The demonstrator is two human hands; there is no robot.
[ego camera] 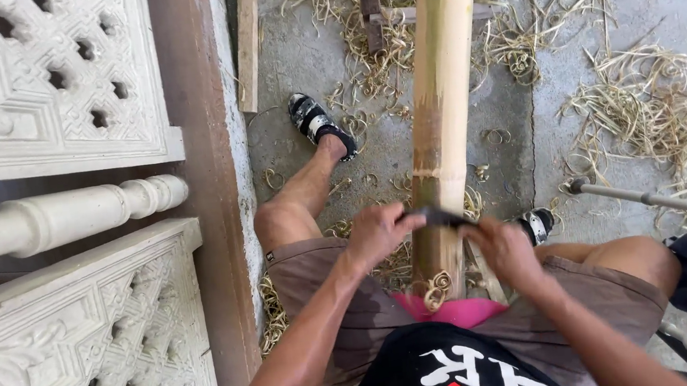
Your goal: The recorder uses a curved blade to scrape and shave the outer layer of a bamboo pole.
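Observation:
A thick yellow-green bamboo pole (440, 81) runs from my lap away across the concrete floor. A dark blade (445, 215) lies crosswise on the pole near its lower end. My left hand (377, 234) grips the blade's left end and my right hand (504, 246) grips its right end. Thin curled shavings (436, 289) hang at the pole's near end, above a pink cloth (458, 312) on my lap. I sit with my legs on both sides of the pole.
Pale carved panels (38, 80) and a turned baluster (57, 219) stand at the left behind a brown post (205, 190). Bamboo shavings (649, 101) litter the floor. A wooden strip (247, 41) lies at top. Metal chair legs (642, 197) and a white seat are at right.

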